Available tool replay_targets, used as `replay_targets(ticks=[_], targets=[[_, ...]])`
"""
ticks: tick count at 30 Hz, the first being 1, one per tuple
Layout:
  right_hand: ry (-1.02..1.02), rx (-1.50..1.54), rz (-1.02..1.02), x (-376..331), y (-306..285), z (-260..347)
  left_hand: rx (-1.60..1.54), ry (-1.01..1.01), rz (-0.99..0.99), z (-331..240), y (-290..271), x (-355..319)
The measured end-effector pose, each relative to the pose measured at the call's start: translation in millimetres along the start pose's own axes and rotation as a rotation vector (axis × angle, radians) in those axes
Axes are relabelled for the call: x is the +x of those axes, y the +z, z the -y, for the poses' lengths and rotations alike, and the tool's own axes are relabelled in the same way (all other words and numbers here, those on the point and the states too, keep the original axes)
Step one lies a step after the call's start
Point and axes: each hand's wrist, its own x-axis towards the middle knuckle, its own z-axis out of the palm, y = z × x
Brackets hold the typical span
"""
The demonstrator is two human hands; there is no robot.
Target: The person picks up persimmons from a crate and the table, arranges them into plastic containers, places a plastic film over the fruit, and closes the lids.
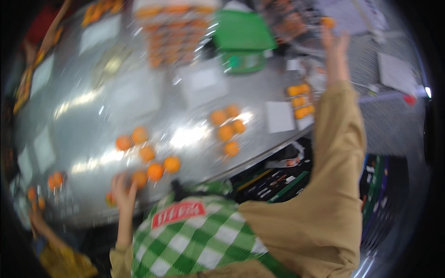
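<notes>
Several loose oranges lie on a shiny metal table (92, 139). At the near edge, my left hand (123, 191) has its fingers apart beside an orange (139, 179); blur hides whether they touch. Another fruit (110, 199) shows partly on that hand's other side. My right arm reaches far to the right. The fingers of my right hand (335, 48) are spread in a V, with a single orange (328, 22) just past one fingertip, apparently not gripped. A second group of oranges (226, 132) lies in the middle of the table.
Stacked packs of oranges (171, 39) stand at the back beside a green box (243, 30) and a green scale-like device (243, 62). A pack of oranges (300, 101) sits near a white sheet (280, 116) at the right edge. Dark crates (278, 178) are below. Another person's arm (48, 231) is at lower left.
</notes>
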Motion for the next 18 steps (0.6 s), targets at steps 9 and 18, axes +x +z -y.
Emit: replay_targets(ticks=[9, 18], targets=[[0.282, -0.866, 1.163, -337.0, 49.6, -150.2, 0.163, 0.093, 0.006, -14.8, -6.6, -10.9], [-0.448, -1.153, 1.48, -536.0, 57.1, -217.2, 0.251, 0.118, 0.085, -20.9, 5.9, 3.8]])
